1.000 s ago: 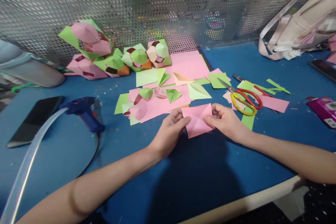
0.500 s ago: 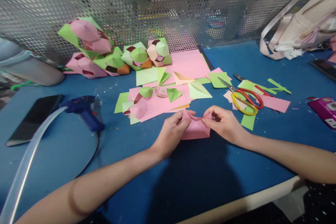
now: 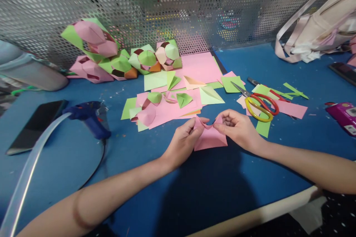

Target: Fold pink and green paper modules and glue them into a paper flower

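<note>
Head view: what have you got there?

A pink paper square (image 3: 210, 140), between my hands at the near side of the blue table (image 3: 133, 200). Its far edge dips in the middle and its two far corners stand up.

And how are you holding it?

My left hand (image 3: 182, 139) is closed to a pinch on the left corner, thumb on the near face. My right hand (image 3: 240, 127) pinches the right corner likewise, fingers curled.

Which step would you call this?

Shaping or folding that far edge, I'd judge. The next move calls for level grips and even pressure, so the bend doesn't run crooked.

What can't you see?

The square's back, my left fingertips behind it, and whether its near edge touches the table. Just beyond lies a layered pile of paper sheets (image 3: 167, 113); its lower layers are covered. Right of that, the scissors (image 3: 248, 95) overlap a red-handled tool (image 3: 253, 81) I can't identify, partly under scraps. Farther right, a purple object (image 3: 340, 114) is cut off by the frame.
</note>
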`<state>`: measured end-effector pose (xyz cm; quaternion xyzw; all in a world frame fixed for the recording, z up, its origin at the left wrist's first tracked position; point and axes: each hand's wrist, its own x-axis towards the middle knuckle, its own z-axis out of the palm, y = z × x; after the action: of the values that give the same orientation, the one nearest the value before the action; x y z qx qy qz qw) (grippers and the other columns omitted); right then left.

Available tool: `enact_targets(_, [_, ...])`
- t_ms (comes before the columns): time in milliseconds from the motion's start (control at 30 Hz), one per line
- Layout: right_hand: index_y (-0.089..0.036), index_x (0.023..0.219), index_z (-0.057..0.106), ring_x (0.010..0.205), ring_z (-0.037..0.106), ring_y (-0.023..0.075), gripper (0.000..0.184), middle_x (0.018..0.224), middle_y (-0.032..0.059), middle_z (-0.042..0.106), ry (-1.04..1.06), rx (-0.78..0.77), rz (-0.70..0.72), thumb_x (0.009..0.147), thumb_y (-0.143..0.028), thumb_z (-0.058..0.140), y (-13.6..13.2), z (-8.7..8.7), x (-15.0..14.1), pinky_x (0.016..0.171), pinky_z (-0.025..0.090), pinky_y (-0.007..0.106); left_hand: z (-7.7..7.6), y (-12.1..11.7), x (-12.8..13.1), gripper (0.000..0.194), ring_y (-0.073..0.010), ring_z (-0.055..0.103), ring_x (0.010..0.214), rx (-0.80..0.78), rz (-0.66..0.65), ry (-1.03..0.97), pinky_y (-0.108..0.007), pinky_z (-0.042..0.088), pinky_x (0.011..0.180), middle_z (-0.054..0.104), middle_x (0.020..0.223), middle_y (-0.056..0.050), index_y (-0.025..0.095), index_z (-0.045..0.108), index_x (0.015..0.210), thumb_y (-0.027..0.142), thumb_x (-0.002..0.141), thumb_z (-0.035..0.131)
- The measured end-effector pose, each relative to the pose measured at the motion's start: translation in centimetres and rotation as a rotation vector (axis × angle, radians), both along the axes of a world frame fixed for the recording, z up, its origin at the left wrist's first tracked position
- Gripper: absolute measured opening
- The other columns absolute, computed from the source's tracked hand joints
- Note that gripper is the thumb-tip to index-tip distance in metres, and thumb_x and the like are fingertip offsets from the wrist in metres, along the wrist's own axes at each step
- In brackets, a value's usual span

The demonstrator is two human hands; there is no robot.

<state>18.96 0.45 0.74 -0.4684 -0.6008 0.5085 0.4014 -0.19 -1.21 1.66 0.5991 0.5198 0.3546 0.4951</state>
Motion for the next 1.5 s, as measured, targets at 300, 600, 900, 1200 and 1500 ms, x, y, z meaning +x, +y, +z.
enact_targets(300, [-0.02,0.082,0.056,0.054,0.039,0.0084,0.011,0.061,-0.0058,0.044,-0.146,0.021,-0.002,0.078,-0.027,0.063,-0.32,0.4,0.15,0.049,0.033,0.021,-0.23,0.25,0.2,0.023,-0.019,0.061,0.092,-0.103,0.048,-0.16,-0.03,0.046,0.083,0.067,0.098,-0.004,0.017,0.06,0.103,0.031,0.086,0.053])
enact_targets(600, [-0.019,0.083,0.053,0.051,0.035,0.0076,0.011,0.057,-0.0072,0.041,-0.17,-0.019,0.032,0.079,-0.027,0.06,-0.22,0.12,0.17,0.046,0.027,0.021,0.03,0.01,0.52,0.023,-0.0157,0.059,0.091,-0.118,0.026,-0.255,-0.025,0.046,0.082,0.064,0.095,-0.001,0.018,0.057,0.103,0.016,0.08,0.056])
enact_targets(900, [-0.019,0.085,0.054,0.051,0.035,0.0067,0.011,0.056,-0.0078,0.042,-0.155,-0.019,0.036,0.079,-0.027,0.061,-0.31,0.0,0.1,0.046,0.026,0.02,-0.23,-0.02,-0.02,0.026,-0.0162,0.06,0.092,-0.05,-0.01,-0.067,-0.026,0.045,0.081,0.065,0.102,0.0,0.021,0.059,0.106,0.015,0.082,0.05])
enact_targets(1200, [-0.019,0.086,0.054,0.051,0.038,0.0073,0.012,0.056,-0.0074,0.046,-0.158,-0.027,0.012,0.078,-0.026,0.062,-0.31,0.22,0.05,0.047,0.03,0.02,-0.08,-0.06,-0.18,0.02,-0.0182,0.059,0.091,0.009,-0.051,0.006,-0.029,0.046,0.081,0.065,0.095,-0.002,0.017,0.059,0.103,0.022,0.086,0.049])
enact_targets(1500, [-0.019,0.085,0.055,0.05,0.036,0.0068,0.011,0.055,-0.0079,0.044,-0.141,-0.012,0.023,0.079,-0.026,0.062,-0.38,-0.01,-0.04,0.046,0.028,0.02,-0.41,0.03,-0.19,0.024,-0.0165,0.06,0.092,0.031,-0.053,0.02,-0.028,0.046,0.082,0.065,0.104,-0.001,0.02,0.058,0.107,0.018,0.086,0.049])
